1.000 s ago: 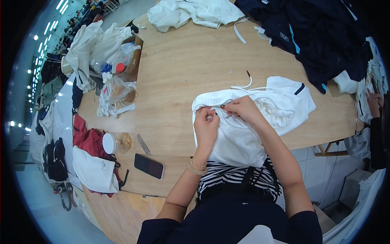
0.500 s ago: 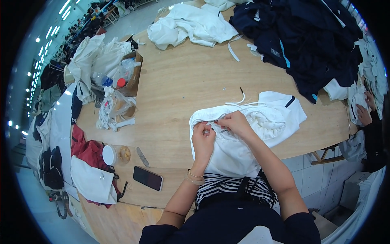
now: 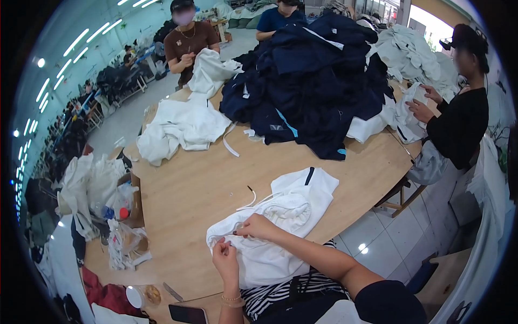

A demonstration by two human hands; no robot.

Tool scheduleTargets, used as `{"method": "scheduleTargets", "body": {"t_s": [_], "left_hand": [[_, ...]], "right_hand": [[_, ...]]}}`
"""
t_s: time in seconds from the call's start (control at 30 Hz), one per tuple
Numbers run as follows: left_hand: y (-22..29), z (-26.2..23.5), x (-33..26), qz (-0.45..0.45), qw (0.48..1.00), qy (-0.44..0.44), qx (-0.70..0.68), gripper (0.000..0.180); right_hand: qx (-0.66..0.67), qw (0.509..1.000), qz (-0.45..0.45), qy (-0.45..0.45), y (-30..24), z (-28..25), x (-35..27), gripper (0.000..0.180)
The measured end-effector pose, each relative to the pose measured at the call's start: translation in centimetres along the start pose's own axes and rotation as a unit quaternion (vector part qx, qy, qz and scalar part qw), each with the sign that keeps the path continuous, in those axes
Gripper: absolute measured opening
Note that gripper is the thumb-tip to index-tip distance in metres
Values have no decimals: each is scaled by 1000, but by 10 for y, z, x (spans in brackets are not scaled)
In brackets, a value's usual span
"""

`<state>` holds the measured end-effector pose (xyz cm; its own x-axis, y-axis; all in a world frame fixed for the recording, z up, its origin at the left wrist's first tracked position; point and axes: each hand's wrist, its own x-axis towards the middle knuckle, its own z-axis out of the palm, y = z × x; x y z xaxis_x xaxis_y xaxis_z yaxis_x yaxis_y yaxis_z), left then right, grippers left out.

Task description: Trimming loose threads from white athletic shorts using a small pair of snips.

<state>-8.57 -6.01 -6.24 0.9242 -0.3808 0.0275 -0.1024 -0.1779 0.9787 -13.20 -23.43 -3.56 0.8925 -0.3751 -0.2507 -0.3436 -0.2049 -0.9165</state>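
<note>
A white drawstring garment point(image 3: 267, 262) lies bunched on the table in front of me, its near side reaching my lap. My left hand point(image 3: 225, 259) is closed at the garment's left edge, fingertips pinching the fabric. Close beside it, my right hand point(image 3: 258, 227) pinches the same gathered edge between thumb and fingers. Whether anything small is between the fingertips is too hidden to tell. A white cord point(image 3: 249, 204) with a dark tip comes out of the garment onto the table beyond my right hand.
A large navy garment pile point(image 3: 307, 81) covers the far side, with white garments point(image 3: 183, 127) left of it. A cardboard box point(image 3: 137, 202), a jar point(image 3: 143, 296), a small blade-like tool point(image 3: 172, 291) and a phone point(image 3: 188, 314) lie left. Co-workers stand at the far and right sides.
The view has tilted up and shifted right, bringing co-workers into sight. Both hands keep pinching the white garment's edge in nearly the same place.
</note>
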Motion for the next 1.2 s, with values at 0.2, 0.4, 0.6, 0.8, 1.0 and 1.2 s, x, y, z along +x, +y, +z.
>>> {"method": "scheduleTargets", "body": {"t_s": [0.2, 0.4, 0.6, 0.8, 1.0, 1.2], "left_hand": [[58, -17, -13, -43, 991, -109, -72, 5], [70, -43, 26, 45, 993, -73, -87, 5], [78, -31, 74, 246, 954, -9, 168, 7], [71, -39, 66, 260, 921, 43, 287, 72], [-14, -79, -5, 148, 912, 7, 383, 65], [-30, -64, -21, 67, 871, 14, 486, 51]], "right_hand": [[226, 973, 27, -23, -15, -67, -50, 27], [311, 917, -24, 249, 22, -141, -96, 17], [239, 854, -46, 461, 55, -160, -127, 14], [129, 862, -7, 491, 102, -164, -145, 24], [-212, 806, -44, 551, 128, -165, -138, 12], [-292, 820, -12, 492, 147, -160, -127, 38]]}}
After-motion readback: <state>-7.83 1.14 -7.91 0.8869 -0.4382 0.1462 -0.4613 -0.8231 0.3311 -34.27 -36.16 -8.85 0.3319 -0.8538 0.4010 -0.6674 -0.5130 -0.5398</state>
